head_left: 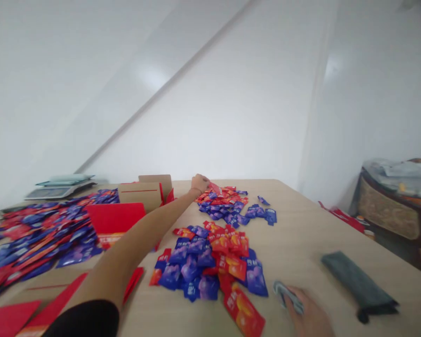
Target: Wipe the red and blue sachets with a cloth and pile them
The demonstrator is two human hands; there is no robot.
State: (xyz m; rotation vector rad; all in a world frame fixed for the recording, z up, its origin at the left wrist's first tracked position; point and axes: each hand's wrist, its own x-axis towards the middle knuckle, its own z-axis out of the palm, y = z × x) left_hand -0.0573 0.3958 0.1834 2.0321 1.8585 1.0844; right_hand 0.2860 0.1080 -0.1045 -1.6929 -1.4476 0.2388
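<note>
My left arm stretches far across the table. My left hand is closed at the far pile of red and purple packets, pinching a red packet. A nearer pile of red and purple packets lies in front of me. My right hand rests on the table at the lower right, its fingers curled round a small grey-white thing that I cannot make out.
A big heap of packets covers the table's left side. Red and brown cartons stand behind it, flat red ones lie near me. A scale sits at the far left. A dark pouch lies at right.
</note>
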